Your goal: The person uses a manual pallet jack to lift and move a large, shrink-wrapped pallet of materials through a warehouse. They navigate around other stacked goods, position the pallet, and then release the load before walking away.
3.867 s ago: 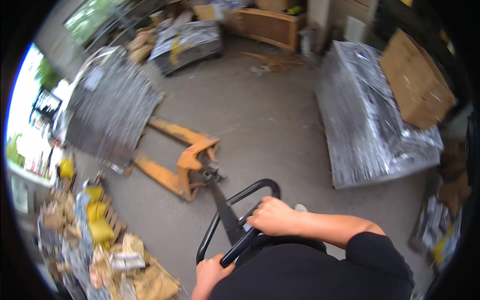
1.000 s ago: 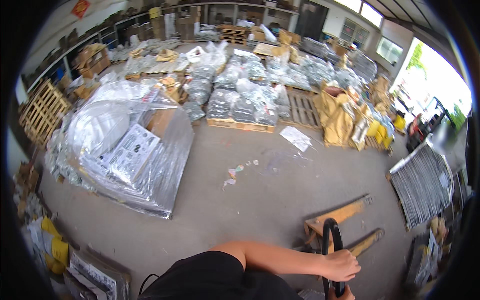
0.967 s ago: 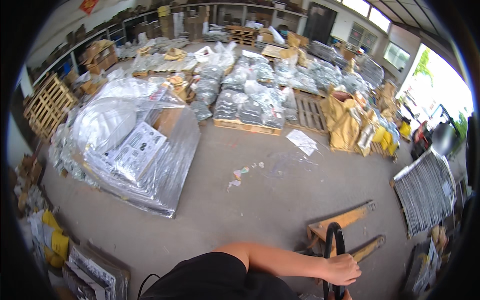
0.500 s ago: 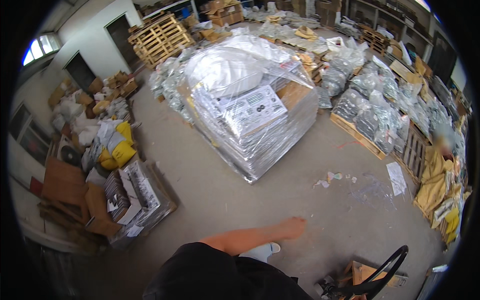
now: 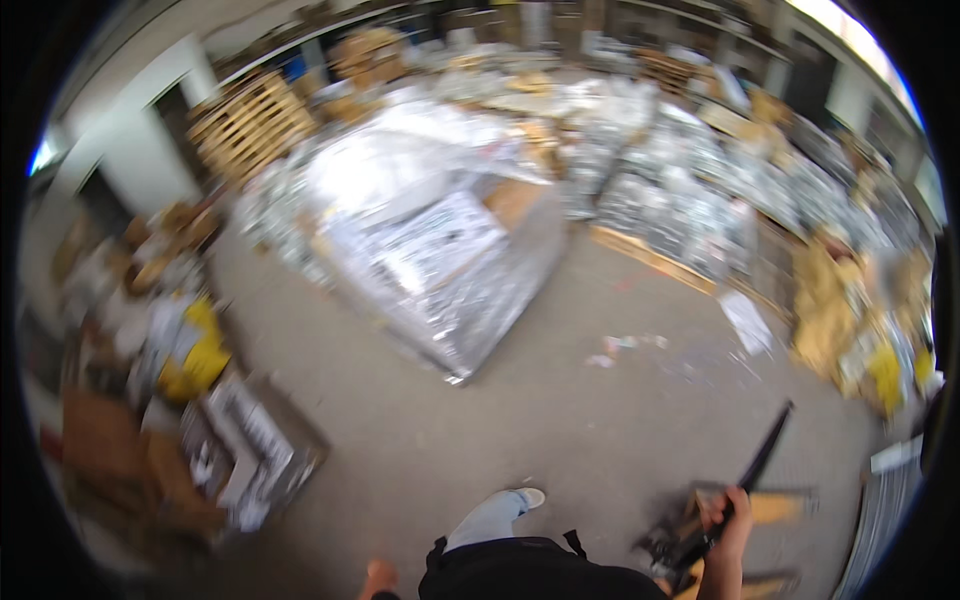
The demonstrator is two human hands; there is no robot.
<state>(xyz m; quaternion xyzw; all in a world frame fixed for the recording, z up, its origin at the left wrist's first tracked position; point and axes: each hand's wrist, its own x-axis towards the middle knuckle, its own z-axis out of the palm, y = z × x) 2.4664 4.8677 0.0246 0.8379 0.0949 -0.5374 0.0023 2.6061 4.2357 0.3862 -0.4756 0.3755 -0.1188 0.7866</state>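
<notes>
My right hand [image 5: 732,520] is wrapped around the black handle [image 5: 768,448] of what looks like a pallet jack, at the lower right. Below that hand, the yellow-orange forks [image 5: 778,508] of the jack lie low over the floor, partly hidden by my hand and forearm. My left hand [image 5: 379,577] hangs at the lower edge, left of my body; it is small and smeared, and its fingers cannot be made out. No object shows beside it.
Ahead stands a large film-wrapped pallet load [image 5: 470,290]. A smaller wrapped stack [image 5: 265,450] sits at left, near cardboard boxes [image 5: 105,430]. Bagged goods on a pallet [image 5: 655,262] line the right, with a white sheet [image 5: 745,322] and scraps on the floor. Wooden pallets [image 5: 250,125] are stacked behind.
My left arm has swung from in front of me back down to the lower left. My right hand has come into view on the handle, which has turned edge-on. The whole view has shifted.
</notes>
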